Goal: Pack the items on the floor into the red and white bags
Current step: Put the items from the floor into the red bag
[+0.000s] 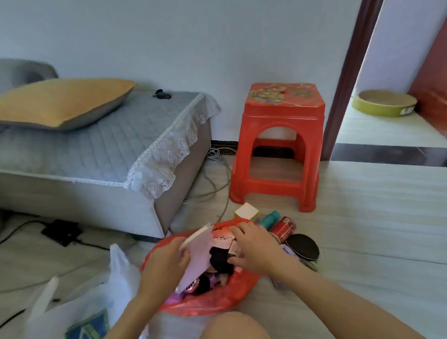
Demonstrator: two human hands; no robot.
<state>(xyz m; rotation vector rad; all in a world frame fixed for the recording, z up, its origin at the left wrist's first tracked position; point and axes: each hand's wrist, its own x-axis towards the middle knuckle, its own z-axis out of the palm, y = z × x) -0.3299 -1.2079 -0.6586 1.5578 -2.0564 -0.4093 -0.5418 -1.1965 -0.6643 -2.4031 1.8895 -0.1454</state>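
Below, head view: my left hand (167,260) pinches a pale flat card (199,256) over the red bag (211,303); my right hand (255,248), fingers curled, grips the rim. The white bag (77,306) lies left. Risk: the overfilled bag may spill once the card wedges in.

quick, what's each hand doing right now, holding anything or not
Left hand: grips a flat pale pink item over the red bag.
Right hand: fingers curled inside the red bag's mouth; whether it holds anything cannot be told.
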